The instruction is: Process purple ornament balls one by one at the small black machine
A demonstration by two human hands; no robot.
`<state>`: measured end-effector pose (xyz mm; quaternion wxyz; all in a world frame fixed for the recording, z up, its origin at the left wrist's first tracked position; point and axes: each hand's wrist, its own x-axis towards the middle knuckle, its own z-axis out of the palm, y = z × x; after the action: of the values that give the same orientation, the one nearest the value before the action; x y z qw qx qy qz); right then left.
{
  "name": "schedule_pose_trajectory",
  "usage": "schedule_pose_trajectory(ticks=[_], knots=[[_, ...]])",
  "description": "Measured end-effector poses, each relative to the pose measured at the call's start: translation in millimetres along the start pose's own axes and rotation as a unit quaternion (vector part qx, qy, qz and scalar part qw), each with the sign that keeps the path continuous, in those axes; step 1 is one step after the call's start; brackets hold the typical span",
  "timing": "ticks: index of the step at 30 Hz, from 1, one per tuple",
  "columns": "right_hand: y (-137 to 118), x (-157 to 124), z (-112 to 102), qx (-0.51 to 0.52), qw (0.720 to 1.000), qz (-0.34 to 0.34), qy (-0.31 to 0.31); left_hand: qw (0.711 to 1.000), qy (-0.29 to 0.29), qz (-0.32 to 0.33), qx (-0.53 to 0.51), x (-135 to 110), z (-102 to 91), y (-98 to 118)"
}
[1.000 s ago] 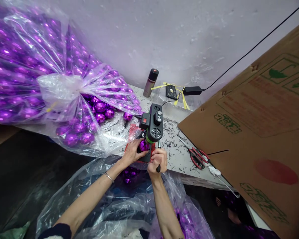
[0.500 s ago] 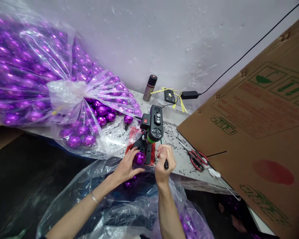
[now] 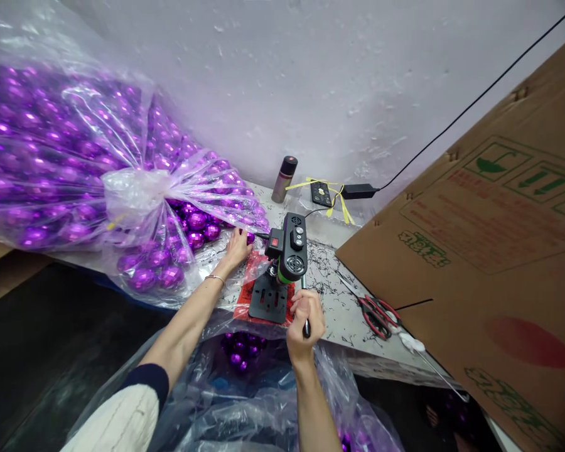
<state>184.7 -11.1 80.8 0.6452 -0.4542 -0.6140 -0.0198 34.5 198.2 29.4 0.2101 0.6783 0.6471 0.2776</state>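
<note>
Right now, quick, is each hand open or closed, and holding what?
Left hand: fingers at a purple ball; whether closed on it cannot be told.
Right hand: closed around the black lever handle.

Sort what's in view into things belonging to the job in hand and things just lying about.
Likely in the job:
- small drill press, its lever in the right hand
- faceted purple bauble at the left hand
- gathered plastic bag of similar baubles

Apparently lying about:
- red-handled scissors
- black-capped canister
- printed cardboard box
</note>
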Motion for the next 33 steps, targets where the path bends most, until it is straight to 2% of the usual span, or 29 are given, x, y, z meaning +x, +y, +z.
schedule_pose_trajectory(ticks=[4, 6, 8, 10, 12, 14, 17, 20, 24, 33], knots=[[-3.2, 3.2, -1.1, -0.002, 1.000, 0.016, -0.002, 0.999, 0.009, -0.009, -0.029, -25.5, -14.5, -6.4], [-7.0, 8.4, -2.0, -0.004, 1.000, 0.030, -0.007, 0.994, 0.013, -0.019, -0.109, -49.4, -22.3, -9.4], [-11.2, 15.4, -2.9, -0.006, 0.999, 0.044, -0.011, 0.974, -0.003, -0.016, -0.224, -80.5, -23.4, -10.2], [-14.8, 22.8, -3.9, -0.005, 0.998, 0.056, -0.016, 0.944, -0.044, 0.001, -0.326, -113.5, -16.1, -8.2], [-17.1, 28.7, -4.8, 0.002, 0.998, 0.063, -0.023, 0.922, -0.083, 0.020, -0.379, -140.9, -2.2, -4.2], [-18.0, 32.0, -5.8, 0.012, 0.997, 0.067, -0.024, 0.923, -0.092, 0.036, -0.371, -157.0, 13.6, -0.8], [-17.6, 32.0, -7.1, 0.019, 0.997, 0.071, -0.024, 0.952, -0.069, 0.057, -0.293, -162.1, 32.3, 0.2], [-16.4, 29.2, -7.9, 0.015, 0.998, 0.063, -0.026, 0.970, -0.049, 0.091, -0.220, -159.0, 40.7, -2.9], [-15.6, 28.7, -7.4, 0.009, 0.998, 0.052, -0.022, 0.973, -0.032, 0.134, -0.186, -159.5, 42.4, -6.5], [-16.4, 36.3, -6.6, 0.009, 0.998, 0.062, -0.026, 0.971, -0.018, 0.167, -0.169, -153.6, 55.5, -7.8]])
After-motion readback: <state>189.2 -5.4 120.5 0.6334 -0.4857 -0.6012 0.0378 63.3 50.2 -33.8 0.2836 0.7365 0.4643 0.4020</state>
